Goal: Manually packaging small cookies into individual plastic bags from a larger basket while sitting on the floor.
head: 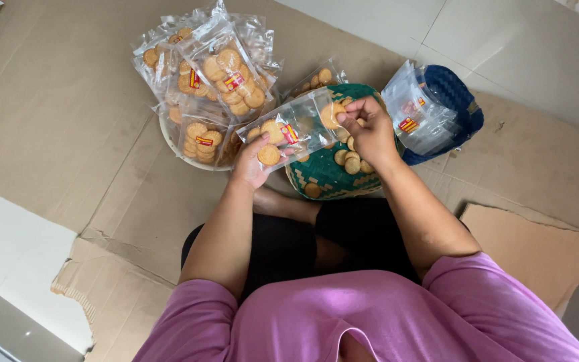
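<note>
Two hands are engaged: the clear bag (294, 127) is gripped from below by the left hand (250, 164), mouth held open over the green basket's (330, 175) near rim, while a biscuit (332, 114) is pinched in by the right hand (370, 127).

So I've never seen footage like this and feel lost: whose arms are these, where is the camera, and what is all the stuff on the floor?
The camera sits on a person's head, looking down at their own arms and lap. They sit on flattened cardboard. The left hand holds a clear plastic bag with a few round biscuits inside; the right hand pinches a biscuit at the bag's mouth. Below lies a green woven basket of loose biscuits, a pile of filled bags on the left, and empty bags on a blue basket.
</note>
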